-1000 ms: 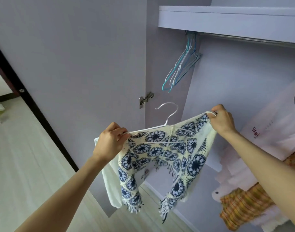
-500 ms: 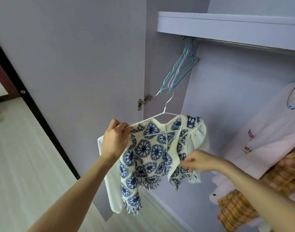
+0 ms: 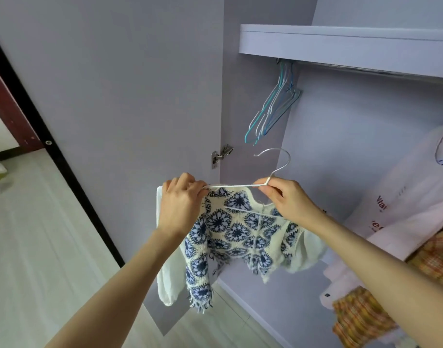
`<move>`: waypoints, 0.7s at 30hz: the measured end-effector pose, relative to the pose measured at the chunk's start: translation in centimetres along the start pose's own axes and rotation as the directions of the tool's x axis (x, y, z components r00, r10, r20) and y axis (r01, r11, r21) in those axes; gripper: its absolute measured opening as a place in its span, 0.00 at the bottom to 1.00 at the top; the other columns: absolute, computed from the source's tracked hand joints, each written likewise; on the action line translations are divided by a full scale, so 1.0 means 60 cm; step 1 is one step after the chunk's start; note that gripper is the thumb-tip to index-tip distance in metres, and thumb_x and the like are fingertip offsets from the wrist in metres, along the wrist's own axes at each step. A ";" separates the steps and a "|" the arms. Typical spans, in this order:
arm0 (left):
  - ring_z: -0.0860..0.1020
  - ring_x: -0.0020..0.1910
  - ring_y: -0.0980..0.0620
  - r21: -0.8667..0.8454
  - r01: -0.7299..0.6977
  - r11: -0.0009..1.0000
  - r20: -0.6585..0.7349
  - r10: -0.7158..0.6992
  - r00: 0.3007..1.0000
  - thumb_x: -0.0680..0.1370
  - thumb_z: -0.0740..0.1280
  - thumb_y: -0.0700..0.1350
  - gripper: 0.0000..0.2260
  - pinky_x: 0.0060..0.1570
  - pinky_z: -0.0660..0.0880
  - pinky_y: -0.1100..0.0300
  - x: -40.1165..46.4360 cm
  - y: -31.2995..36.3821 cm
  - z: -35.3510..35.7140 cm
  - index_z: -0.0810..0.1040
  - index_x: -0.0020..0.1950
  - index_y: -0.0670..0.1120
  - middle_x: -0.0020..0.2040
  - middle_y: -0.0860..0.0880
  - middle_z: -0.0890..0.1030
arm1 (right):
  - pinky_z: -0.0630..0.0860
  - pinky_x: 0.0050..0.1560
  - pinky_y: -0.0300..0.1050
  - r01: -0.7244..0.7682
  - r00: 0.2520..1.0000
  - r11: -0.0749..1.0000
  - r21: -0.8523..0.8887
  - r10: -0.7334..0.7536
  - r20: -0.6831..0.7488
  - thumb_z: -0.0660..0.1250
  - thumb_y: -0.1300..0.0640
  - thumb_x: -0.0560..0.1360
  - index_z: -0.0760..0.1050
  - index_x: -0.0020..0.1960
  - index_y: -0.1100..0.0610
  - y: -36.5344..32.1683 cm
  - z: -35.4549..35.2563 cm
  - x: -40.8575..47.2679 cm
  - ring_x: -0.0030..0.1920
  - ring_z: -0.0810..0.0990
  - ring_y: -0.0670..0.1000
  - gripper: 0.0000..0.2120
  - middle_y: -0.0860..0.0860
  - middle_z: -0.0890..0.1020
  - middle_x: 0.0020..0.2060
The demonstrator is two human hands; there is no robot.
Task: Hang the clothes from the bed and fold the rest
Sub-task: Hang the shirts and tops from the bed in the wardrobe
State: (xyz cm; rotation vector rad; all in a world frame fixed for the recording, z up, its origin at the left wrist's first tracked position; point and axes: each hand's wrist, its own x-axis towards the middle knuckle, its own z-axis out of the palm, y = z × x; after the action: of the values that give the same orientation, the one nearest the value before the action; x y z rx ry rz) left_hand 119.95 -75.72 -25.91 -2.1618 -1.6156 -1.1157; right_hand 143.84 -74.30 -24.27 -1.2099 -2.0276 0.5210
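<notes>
Crochet top (image 3: 236, 229): frame centre, on white hanger (image 3: 270, 175). Left hand (image 3: 181, 204) pinches its shoulder; right hand (image 3: 289, 204) grips hanger neck. Risk: right shoulder slipping off while lifting to rail (image 3: 366, 69).

One crochet top (image 3: 236, 229), one white hanger (image 3: 270, 169) carrying it, two hands, one bunch of empty hangers (image 3: 273, 109), one hanging white shirt (image 3: 416, 194)

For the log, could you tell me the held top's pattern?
Dark blue flower medallions on cream knit top, head view.
</notes>
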 end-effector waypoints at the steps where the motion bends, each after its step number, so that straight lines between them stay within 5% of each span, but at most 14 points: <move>1: 0.78 0.38 0.42 0.071 0.005 0.997 -0.011 -0.004 1.000 0.71 0.73 0.40 0.04 0.47 0.74 0.46 -0.001 0.002 0.001 0.84 0.43 0.41 0.38 0.44 0.79 | 0.73 0.38 0.52 0.005 1.000 0.999 0.045 -0.004 -0.019 0.61 0.57 0.78 0.77 0.51 0.44 0.001 0.003 -0.003 0.34 0.76 0.56 0.10 0.50 0.82 0.37; 5: 0.79 0.39 0.42 0.161 -0.013 0.987 0.013 0.011 1.000 0.68 0.76 0.39 0.02 0.45 0.74 0.47 -0.006 0.013 0.004 0.85 0.40 0.44 0.35 0.46 0.81 | 0.65 0.34 0.45 -0.061 0.996 0.993 0.097 0.068 -0.065 0.62 0.54 0.78 0.74 0.43 0.40 -0.002 0.015 -0.011 0.29 0.67 0.45 0.09 0.44 0.73 0.29; 11: 0.78 0.31 0.42 -0.135 0.159 0.978 -0.083 -0.171 0.982 0.75 0.68 0.35 0.05 0.34 0.75 0.54 0.010 0.022 -0.017 0.83 0.44 0.40 0.41 0.43 0.81 | 0.69 0.34 0.47 -0.139 0.989 0.989 -0.056 0.135 -0.066 0.61 0.55 0.78 0.74 0.42 0.49 0.004 0.013 -0.027 0.29 0.71 0.49 0.07 0.45 0.75 0.29; 13: 0.79 0.31 0.50 -0.282 0.096 0.955 0.077 -0.077 0.994 0.77 0.67 0.40 0.06 0.33 0.78 0.58 0.006 0.027 -0.018 0.83 0.47 0.39 0.42 0.45 0.82 | 0.65 0.31 0.45 -0.145 0.986 0.989 -0.027 0.142 -0.092 0.61 0.58 0.78 0.75 0.43 0.53 0.003 0.009 -0.027 0.28 0.68 0.50 0.07 0.49 0.73 0.28; 16: 0.79 0.32 0.58 -0.380 0.119 0.917 0.426 0.060 0.903 0.77 0.65 0.49 0.10 0.35 0.77 0.62 -0.012 0.028 -0.010 0.82 0.51 0.46 0.39 0.53 0.83 | 0.59 0.28 0.41 -0.126 0.977 0.992 0.008 0.126 -0.173 0.61 0.61 0.78 0.75 0.42 0.56 -0.002 -0.003 -0.027 0.27 0.64 0.50 0.08 0.53 0.72 0.27; 18: 0.80 0.36 0.51 -0.298 0.138 0.945 0.374 -0.018 0.927 0.77 0.65 0.49 0.08 0.37 0.78 0.57 -0.020 0.015 -0.001 0.82 0.50 0.48 0.39 0.50 0.83 | 0.59 0.28 0.43 -0.116 0.975 0.993 0.011 0.116 -0.191 0.61 0.61 0.78 0.75 0.41 0.54 -0.003 -0.012 -0.029 0.27 0.65 0.50 0.08 0.56 0.74 0.28; 21: 0.76 0.49 0.43 -0.199 0.106 0.974 0.116 -0.084 0.990 0.75 0.69 0.41 0.09 0.43 0.73 0.57 -0.014 -0.002 0.012 0.80 0.54 0.42 0.50 0.43 0.78 | 0.60 0.29 0.44 -0.109 0.973 0.994 0.011 0.108 -0.206 0.61 0.62 0.78 0.75 0.41 0.54 -0.002 -0.028 -0.038 0.27 0.65 0.48 0.09 0.56 0.74 0.28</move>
State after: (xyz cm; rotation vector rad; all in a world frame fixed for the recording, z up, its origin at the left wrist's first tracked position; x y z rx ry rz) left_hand 120.04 -75.90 -27.02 -2.3307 -1.7358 -1.2649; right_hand 145.73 -76.38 -23.87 -1.3237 -1.7951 0.4282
